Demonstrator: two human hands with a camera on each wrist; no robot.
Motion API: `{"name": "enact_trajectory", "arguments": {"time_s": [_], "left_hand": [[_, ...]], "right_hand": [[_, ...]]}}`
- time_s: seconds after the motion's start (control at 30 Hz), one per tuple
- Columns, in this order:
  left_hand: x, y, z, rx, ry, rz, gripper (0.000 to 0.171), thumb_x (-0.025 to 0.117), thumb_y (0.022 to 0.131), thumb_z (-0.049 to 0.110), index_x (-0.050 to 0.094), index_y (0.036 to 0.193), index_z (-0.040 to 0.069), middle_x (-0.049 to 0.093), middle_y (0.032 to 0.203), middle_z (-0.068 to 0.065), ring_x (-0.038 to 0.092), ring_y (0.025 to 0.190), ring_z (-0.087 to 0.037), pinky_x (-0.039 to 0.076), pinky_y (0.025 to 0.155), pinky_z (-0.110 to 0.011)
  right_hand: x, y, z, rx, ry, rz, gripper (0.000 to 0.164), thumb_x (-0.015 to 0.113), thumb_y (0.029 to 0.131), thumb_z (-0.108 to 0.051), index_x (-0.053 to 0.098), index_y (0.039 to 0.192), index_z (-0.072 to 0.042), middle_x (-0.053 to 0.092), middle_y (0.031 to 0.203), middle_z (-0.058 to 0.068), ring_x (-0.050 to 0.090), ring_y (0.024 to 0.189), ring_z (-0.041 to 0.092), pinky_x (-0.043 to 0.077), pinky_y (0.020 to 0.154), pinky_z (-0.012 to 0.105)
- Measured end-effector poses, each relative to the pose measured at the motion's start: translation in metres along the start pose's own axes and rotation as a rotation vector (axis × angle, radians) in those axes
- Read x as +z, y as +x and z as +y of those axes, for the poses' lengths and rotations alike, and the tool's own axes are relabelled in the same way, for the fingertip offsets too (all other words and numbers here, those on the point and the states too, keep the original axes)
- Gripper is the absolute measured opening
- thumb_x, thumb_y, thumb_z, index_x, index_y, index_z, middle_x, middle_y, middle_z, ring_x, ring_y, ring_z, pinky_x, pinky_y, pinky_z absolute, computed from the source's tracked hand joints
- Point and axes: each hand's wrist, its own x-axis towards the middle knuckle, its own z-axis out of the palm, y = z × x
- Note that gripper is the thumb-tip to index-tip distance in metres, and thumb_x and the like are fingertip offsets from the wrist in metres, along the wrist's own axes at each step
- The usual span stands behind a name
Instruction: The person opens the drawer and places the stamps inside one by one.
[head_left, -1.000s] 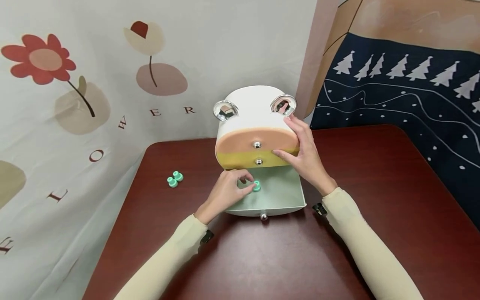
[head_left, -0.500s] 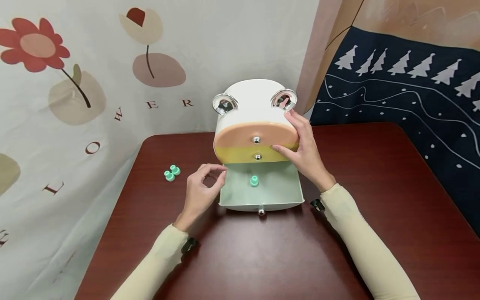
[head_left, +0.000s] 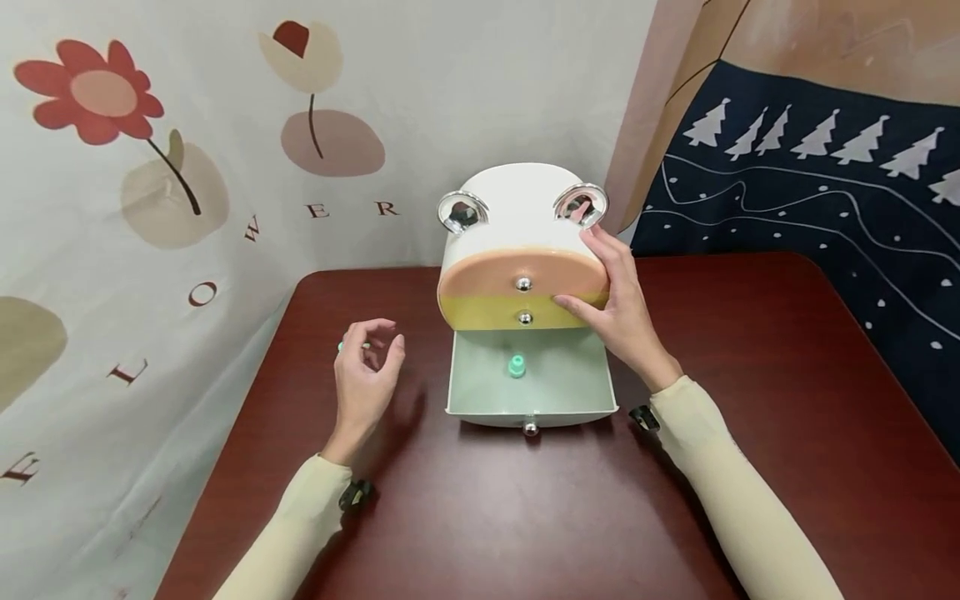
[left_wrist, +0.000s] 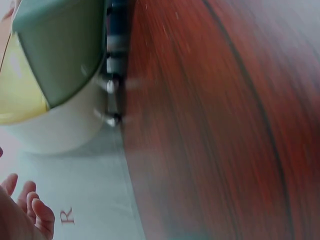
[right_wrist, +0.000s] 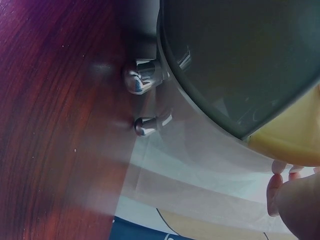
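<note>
A small frog-shaped drawer cabinet point(head_left: 517, 221), white with orange and yellow drawer fronts, stands on the table. Its pale green bottom drawer point(head_left: 480, 392) is pulled out, and a mint-green peg-like piece point(head_left: 517, 367) stands inside. My right hand point(head_left: 622, 304) holds the cabinet's right side, thumb on the front and fingers along the side. To the left of the drawer, my left hand point(head_left: 363, 379) hovers with loosely curled fingers and nothing visible in them. Behind those fingers, bits of mint green point(head_left: 341, 346) show; most of it is hidden. The left wrist view catches the left fingertips point(left_wrist: 42, 212) beside the cabinet.
The dark red wooden table point(head_left: 480, 517) has rounded far corners. Behind it hang a pale flower-printed cloth point(head_left: 420, 92) and a dark blue cloth with trees point(head_left: 795, 192). Silver knobs point(head_left: 531, 428) stick out from the drawer fronts.
My left hand has let go of the mint-green piece in the drawer and moved left, over the two pieces on the table. The right hand has stayed on the cabinet.
</note>
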Motion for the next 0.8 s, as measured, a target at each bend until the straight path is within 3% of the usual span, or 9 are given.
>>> {"name": "enact_trajectory", "arguments": {"time_s": [0.1,0.27,0.43,0.63,0.8], "left_hand": [[-0.008,-0.001,-0.008,-0.045,0.042,0.019,0.021,0.077,0.095,0.002,0.074,0.116,0.001,0.064,0.101,-0.016,0.053,0.083,-0.027,0.039,0.065,-0.026],[-0.022,0.001,-0.019,-0.125,0.1,0.043,0.026,0.076,0.097,0.008,0.071,0.12,-0.002,0.059,0.104,-0.021,0.054,0.09,-0.036,0.043,0.074,-0.03],[-0.04,0.002,-0.03,-0.262,0.249,0.054,0.035,0.074,0.094,0.01,0.066,0.125,-0.004,0.057,0.119,-0.024,0.051,0.105,-0.04,0.039,0.089,-0.038],[-0.058,0.005,-0.042,-0.457,0.364,-0.022,0.039,0.073,0.098,0.012,0.061,0.131,-0.003,0.055,0.131,-0.024,0.051,0.111,-0.04,0.04,0.09,-0.046],[-0.061,0.008,-0.053,-0.461,0.384,-0.092,0.034,0.074,0.099,0.014,0.065,0.129,-0.001,0.062,0.129,-0.023,0.057,0.108,-0.039,0.043,0.087,-0.045]], "right_hand": [[-0.001,-0.002,0.001,0.006,0.002,-0.001,0.087,0.089,0.082,0.014,0.045,0.156,0.007,0.038,0.163,0.031,0.035,0.156,0.035,0.033,0.121,0.054],[-0.001,-0.002,0.002,0.001,0.002,0.003,0.086,0.089,0.082,0.014,0.045,0.156,0.008,0.037,0.163,0.031,0.034,0.156,0.035,0.032,0.122,0.053],[0.004,-0.003,0.002,0.012,0.011,-0.003,0.086,0.089,0.082,0.014,0.044,0.156,0.008,0.037,0.163,0.031,0.034,0.156,0.035,0.032,0.122,0.054],[0.006,-0.003,0.0,0.013,0.009,-0.013,0.086,0.089,0.083,0.013,0.044,0.156,0.009,0.036,0.163,0.032,0.034,0.156,0.035,0.032,0.122,0.052],[0.003,-0.001,-0.001,0.013,0.002,0.002,0.086,0.089,0.081,0.015,0.045,0.155,0.008,0.037,0.163,0.032,0.035,0.155,0.033,0.032,0.122,0.051]]}}
